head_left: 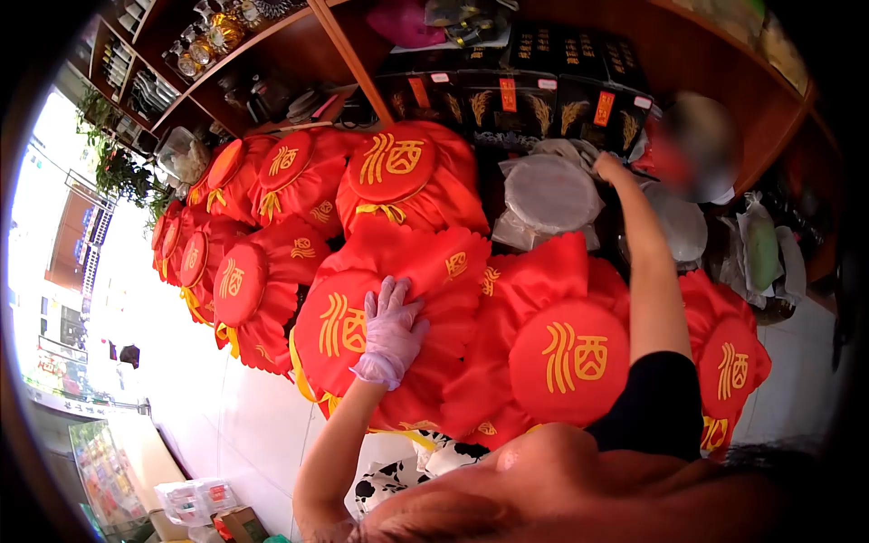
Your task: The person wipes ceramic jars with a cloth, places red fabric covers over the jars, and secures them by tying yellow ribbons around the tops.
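My left hand [393, 328], in a thin clear glove, lies flat with fingers spread on a red cloth cover [330, 330] with gold lettering, drawn over a rounded jar. My right hand [612, 168] reaches to the back and is closed on a grey cloth [570, 152]. That cloth lies at the far edge of a round jar top [550, 195] wrapped in clear plastic. Another red cover [570, 360] sits between my arms, and one more [727, 366] is right of my right arm. The fingertips of my right hand are partly hidden.
Several red-covered jars [390, 169] with yellow ribbons crowd the left and back. Black boxes [579, 86] with orange labels stand on the shelf behind. A plastic-wrapped jar top [677, 226] is at right. Bags and boxes [197, 500] lie on the floor at lower left.
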